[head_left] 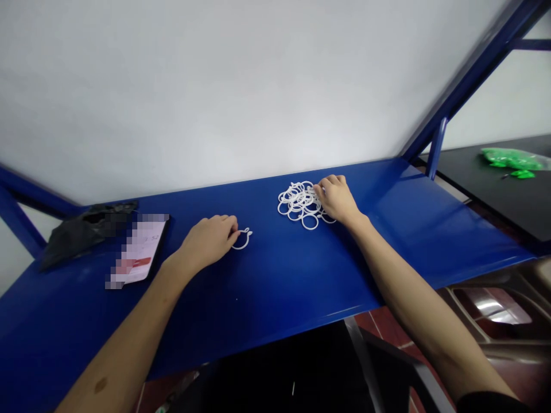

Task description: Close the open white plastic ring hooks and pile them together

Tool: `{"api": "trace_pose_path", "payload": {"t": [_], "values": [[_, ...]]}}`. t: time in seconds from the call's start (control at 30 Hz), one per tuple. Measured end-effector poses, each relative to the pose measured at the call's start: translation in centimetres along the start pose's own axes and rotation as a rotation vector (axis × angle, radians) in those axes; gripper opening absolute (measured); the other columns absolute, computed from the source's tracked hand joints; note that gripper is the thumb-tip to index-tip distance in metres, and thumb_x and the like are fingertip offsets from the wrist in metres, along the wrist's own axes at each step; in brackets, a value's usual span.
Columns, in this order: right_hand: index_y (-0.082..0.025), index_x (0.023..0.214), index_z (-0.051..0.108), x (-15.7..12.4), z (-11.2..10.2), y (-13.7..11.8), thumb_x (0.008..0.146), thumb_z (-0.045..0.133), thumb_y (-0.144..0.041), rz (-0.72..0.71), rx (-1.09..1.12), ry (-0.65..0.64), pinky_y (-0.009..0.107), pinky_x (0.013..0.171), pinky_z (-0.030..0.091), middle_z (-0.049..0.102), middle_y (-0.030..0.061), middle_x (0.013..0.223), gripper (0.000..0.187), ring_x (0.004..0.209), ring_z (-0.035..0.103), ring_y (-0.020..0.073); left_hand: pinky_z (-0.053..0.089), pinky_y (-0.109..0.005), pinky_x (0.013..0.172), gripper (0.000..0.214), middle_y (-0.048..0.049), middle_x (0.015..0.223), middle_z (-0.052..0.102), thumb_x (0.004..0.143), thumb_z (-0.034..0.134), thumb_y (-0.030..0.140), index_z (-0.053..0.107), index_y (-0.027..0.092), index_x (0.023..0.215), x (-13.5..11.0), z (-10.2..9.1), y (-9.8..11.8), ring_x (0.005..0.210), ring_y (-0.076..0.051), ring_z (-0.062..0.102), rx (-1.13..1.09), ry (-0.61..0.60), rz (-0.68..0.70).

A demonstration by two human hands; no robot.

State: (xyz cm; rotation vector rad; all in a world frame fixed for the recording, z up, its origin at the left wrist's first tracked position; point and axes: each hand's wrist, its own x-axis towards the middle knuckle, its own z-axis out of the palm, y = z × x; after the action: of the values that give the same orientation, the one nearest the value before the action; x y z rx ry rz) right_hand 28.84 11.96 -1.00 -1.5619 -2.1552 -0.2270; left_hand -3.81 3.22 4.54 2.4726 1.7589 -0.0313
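A single white curtain ring (241, 246), with a gap and small knobbed ends at its upper right, is pinched in the fingers of my left hand (214, 236), close above the blue table. To the right, a pile of similar white rings (297, 202) lies loosely tangled near the wall. My right hand (337, 198) reaches over the right edge of that pile with its fingers curled down and closed. Its fingertips are partly hidden, so what they hold cannot be made out.
The blue table (275, 281) runs along a white wall (241, 92). A phone (144, 252) and a black plastic bag (81, 235) lie at the left. Blue frame bars (469, 86) rise at the right, beyond which a dark table (486, 183) carries a green bag (510, 159). A brown chair (499, 344) stands lower right.
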Motion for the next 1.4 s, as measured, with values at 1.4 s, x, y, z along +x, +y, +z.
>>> {"api": "trace_pose_path", "payload": {"t": [1.4], "values": [[-0.019,0.097,0.057,-5.3,-2.8,-11.3,0.105,0.038,-0.023,-0.421,0.703,-0.067,0.030,0.071,0.048,0.061,0.0059,0.085,0.021,0.076,0.055,0.0164,0.060,-0.032,0.073,0.022,-0.0031,0.091,0.080,0.080,0.077,0.044,0.075,0.022,0.081,-0.6,4.7,4.6,0.074,-0.019,0.074,-1.058,0.584,-0.058]]}}
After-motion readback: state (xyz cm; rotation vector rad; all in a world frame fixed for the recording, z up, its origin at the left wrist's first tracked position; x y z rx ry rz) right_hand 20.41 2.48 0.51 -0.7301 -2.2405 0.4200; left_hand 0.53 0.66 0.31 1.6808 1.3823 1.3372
